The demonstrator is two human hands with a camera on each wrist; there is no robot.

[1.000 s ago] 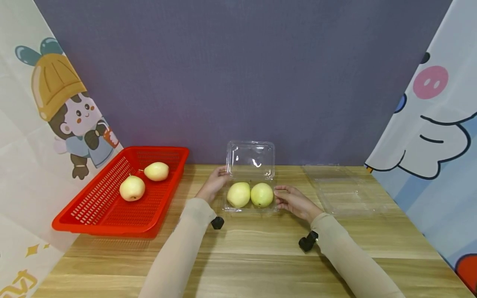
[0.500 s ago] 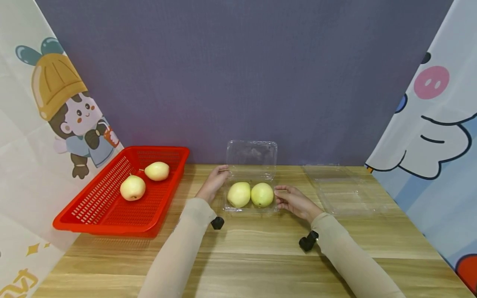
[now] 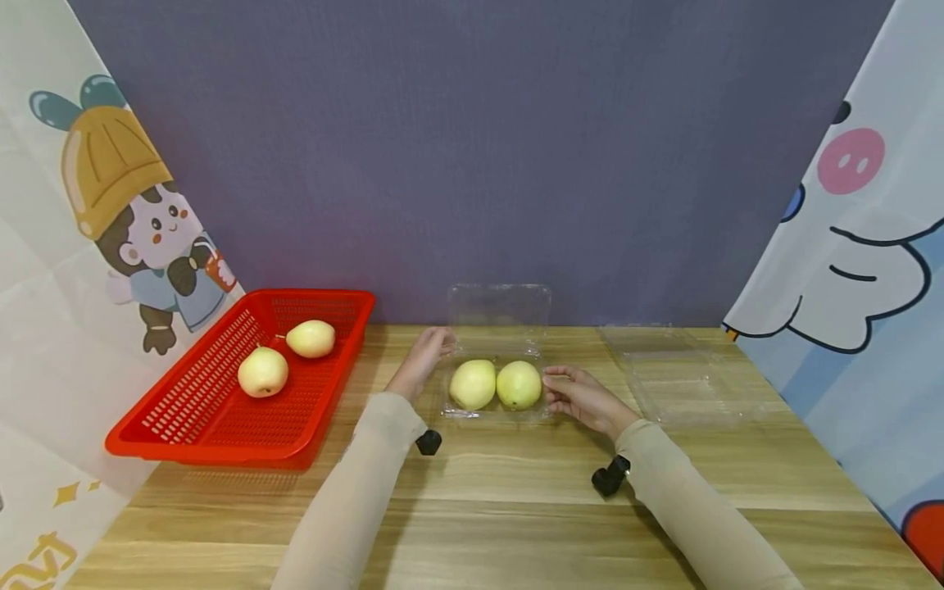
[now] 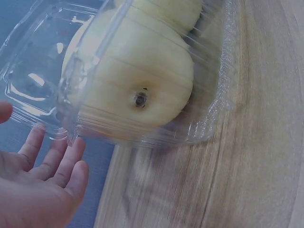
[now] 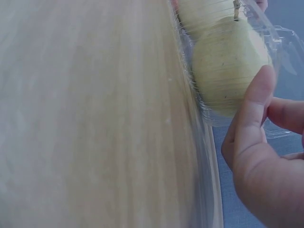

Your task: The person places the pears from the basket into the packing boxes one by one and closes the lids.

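Observation:
A clear plastic clamshell container (image 3: 460, 413) holds two pale yellow pears (image 3: 473, 385) side by side. Its hinged lid (image 3: 499, 315) stands raised at the back. My left hand (image 3: 423, 360) is at the left rear corner by the hinge. In the left wrist view its fingers (image 4: 69, 164) are extended and touch the plastic there, with a thumb tip by the lid. On the other side, my right hand (image 3: 586, 401) pinches the container's right wall, thumb and finger on the rim beside the right-hand pear (image 5: 230, 66).
A red perforated basket (image 3: 317, 418) at the left holds two more pears (image 3: 262, 372). More clear plastic containers (image 3: 686, 381) lie at the right on the wooden table (image 3: 509, 508). A grey-blue panel (image 3: 479, 164) rises behind the table.
The lid's tilt has changed slightly: its top edge now sits a little lower and looks wider. My left fingers have shifted slightly at the hinge; my right hand and the pears stay put.

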